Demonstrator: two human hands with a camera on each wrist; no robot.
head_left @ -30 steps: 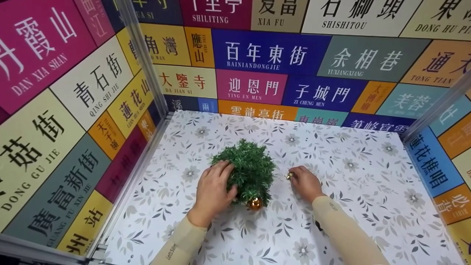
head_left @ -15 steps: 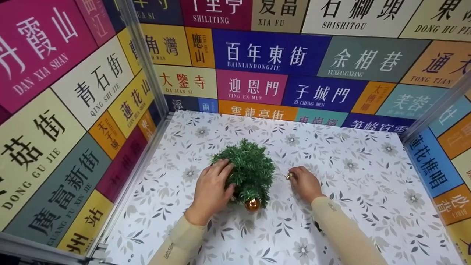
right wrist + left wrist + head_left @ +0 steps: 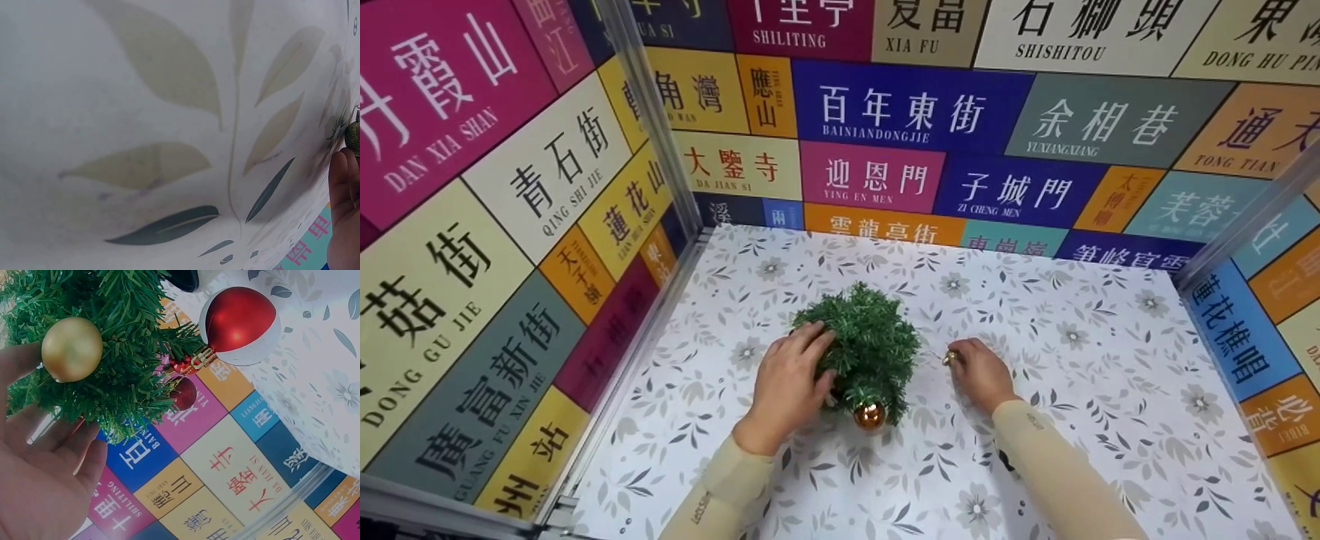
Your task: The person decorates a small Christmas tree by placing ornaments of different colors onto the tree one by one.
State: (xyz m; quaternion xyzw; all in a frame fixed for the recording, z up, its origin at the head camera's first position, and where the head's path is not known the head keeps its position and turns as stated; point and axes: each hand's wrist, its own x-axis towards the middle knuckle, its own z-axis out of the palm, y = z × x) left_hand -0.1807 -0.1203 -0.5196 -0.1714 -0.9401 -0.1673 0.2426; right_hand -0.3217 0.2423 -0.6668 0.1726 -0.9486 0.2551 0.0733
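A small artificial Christmas tree (image 3: 870,337) stands on the table, seen from above. My left hand (image 3: 787,382) grips its left side, fingers and thumb around the foliage. A shiny copper ball (image 3: 870,415) hangs at the tree's front. In the left wrist view, a matte gold ball (image 3: 72,350) hangs beside my fingers, with a red-and-white ball (image 3: 242,323) and a dark red glitter ball (image 3: 183,393) farther along the branches. To the right of the tree, my right hand (image 3: 985,375) pinches a small gold ornament (image 3: 949,358), apart from the branches and close over the tabletop.
The table (image 3: 780,480) has a white cover printed with grey leaves and flowers. Colourful panels (image 3: 915,105) with place names stand at the back and both sides. Metal posts (image 3: 660,112) rise at the corners.
The copper ball has shifted left along the tree's front as the tree turns slightly under my left hand, which has drawn slightly left. My right hand has stayed nearly still with the gold ornament.
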